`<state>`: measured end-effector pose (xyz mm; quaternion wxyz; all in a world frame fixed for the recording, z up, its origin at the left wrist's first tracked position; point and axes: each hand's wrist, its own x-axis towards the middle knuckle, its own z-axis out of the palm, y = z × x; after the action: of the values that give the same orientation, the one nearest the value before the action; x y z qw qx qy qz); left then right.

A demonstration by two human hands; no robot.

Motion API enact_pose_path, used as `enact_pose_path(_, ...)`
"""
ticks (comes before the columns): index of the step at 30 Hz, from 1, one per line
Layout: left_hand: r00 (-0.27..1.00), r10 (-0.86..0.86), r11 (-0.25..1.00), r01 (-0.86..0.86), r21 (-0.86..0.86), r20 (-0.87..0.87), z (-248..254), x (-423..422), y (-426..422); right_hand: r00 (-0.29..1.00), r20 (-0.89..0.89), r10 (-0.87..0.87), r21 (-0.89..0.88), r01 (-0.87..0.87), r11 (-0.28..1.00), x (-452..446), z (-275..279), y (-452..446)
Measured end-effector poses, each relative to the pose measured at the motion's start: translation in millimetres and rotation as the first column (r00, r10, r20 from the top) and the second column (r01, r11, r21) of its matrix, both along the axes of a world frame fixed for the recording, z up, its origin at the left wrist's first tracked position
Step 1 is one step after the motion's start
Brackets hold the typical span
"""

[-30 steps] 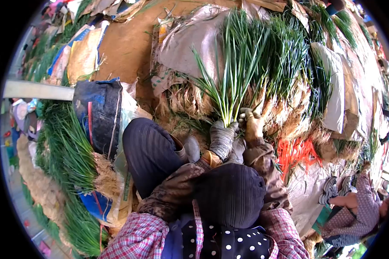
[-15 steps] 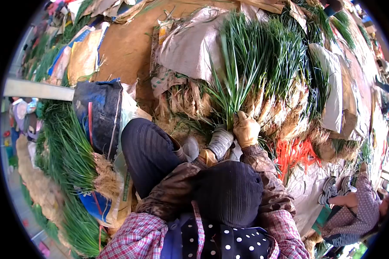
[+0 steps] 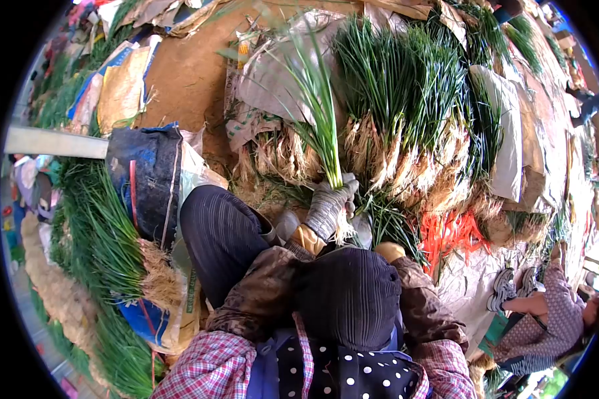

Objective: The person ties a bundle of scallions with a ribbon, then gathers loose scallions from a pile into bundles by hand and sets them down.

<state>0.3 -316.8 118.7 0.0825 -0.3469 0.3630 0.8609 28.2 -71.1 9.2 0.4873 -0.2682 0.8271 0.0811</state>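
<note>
My left hand (image 3: 330, 207), in a grey glove, is closed around a small bunch of green onions (image 3: 325, 120). The leaves point up and away from me, and pale roots (image 3: 343, 231) hang below the fist. By my knee, my right hand (image 3: 389, 251) in a tan glove is mostly hidden, its fingers out of sight. Beyond both hands lies a broad row of green onions (image 3: 412, 93), roots turned toward me. Loose green leaves (image 3: 387, 221) lie on the ground between my hands and that row.
A pale sack (image 3: 263, 83) covers part of the row at left. Red plastic strips (image 3: 449, 236) lie to the right. More green onions (image 3: 106, 223) are piled at far left near a dark blue bag (image 3: 146, 176). Another person (image 3: 546, 316) sits at right.
The bunch of green onions has come away from the row, moving left and toward me in my left hand. My right hand has let go and drawn back to my knee.
</note>
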Motion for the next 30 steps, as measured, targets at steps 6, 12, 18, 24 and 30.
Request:
enact_pose_path(6,0.918,-0.186,0.975,0.216,-0.049,0.35,-29.2,-2.8,19.3,0.659,-0.616,-0.432,-0.327,0.285,0.901,-143.3,92.7,-109.7)
enact_pose_path(12,0.955,-0.243,0.906,0.286,-0.311,0.17,-15.5,-1.1,18.3,0.653,-0.607,-0.452,-0.27,0.365,0.891,-207.6,111.6,-148.1)
enact_pose_path(18,0.914,-0.396,0.746,0.377,-0.55,0.09,-77.7,4.2,27.5,0.772,-0.241,-0.588,-0.825,0.156,0.543,-97.0,106.4,-104.6)
enact_pose_path(24,0.935,-0.321,0.711,0.344,-0.614,0.151,-43.6,7.5,30.8,0.099,0.559,-0.823,-0.505,0.828,-0.243,-69.9,92.6,-76.4)
enact_pose_path(30,1.0,-0.014,0.955,0.017,-0.295,0.011,-9.9,-4.9,13.7,0.986,0.029,-0.163,-0.209,0.165,0.964,-71.7,65.4,-62.9)
